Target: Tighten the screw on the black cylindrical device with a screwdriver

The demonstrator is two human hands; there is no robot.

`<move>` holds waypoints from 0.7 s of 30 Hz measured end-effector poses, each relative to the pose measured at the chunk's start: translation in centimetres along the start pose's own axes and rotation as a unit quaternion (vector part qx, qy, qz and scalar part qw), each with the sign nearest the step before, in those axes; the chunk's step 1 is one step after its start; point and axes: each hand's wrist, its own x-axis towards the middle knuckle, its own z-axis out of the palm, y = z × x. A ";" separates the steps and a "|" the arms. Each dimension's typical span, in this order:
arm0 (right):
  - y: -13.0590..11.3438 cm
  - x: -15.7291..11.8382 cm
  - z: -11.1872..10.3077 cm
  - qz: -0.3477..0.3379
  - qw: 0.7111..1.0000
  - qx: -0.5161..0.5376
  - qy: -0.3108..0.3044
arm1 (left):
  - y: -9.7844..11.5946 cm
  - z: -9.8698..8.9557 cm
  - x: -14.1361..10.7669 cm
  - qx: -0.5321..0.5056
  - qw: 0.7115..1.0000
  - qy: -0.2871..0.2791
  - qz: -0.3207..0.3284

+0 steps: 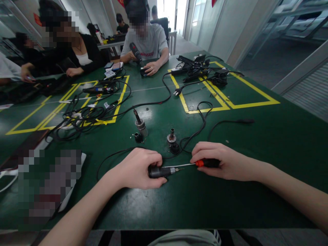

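My left hand (139, 169) is closed around a black cylindrical tool (160, 172), which lies level with a silver collar and a thin metal tip pointing right. My right hand (217, 160) is closed on the red and black handle of a screwdriver (200, 163). The screwdriver's bare shaft runs left along the tool's upper side; whether its end touches the tool is hard to tell. Beyond my hands stands a metal cylinder with a dark shaft (140, 124), with a small black cap (138, 137) beside it. A shorter metal part (171, 137) stands near a black ring (175, 148).
Black cables (77, 119) lie tangled at left; a thin cord (202, 126) curls behind my right hand. A blurred flat object (51, 184) lies at left. More tools and cables (197, 70) are heaped at far right. Across the green table (230, 205), a person (146, 44) handles a tool.
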 end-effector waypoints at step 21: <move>0.5 -0.6 -0.7 0.058 0.998 0.025 0.023 | 0.0 -0.1 0.1 -0.022 1.000 -0.001 0.000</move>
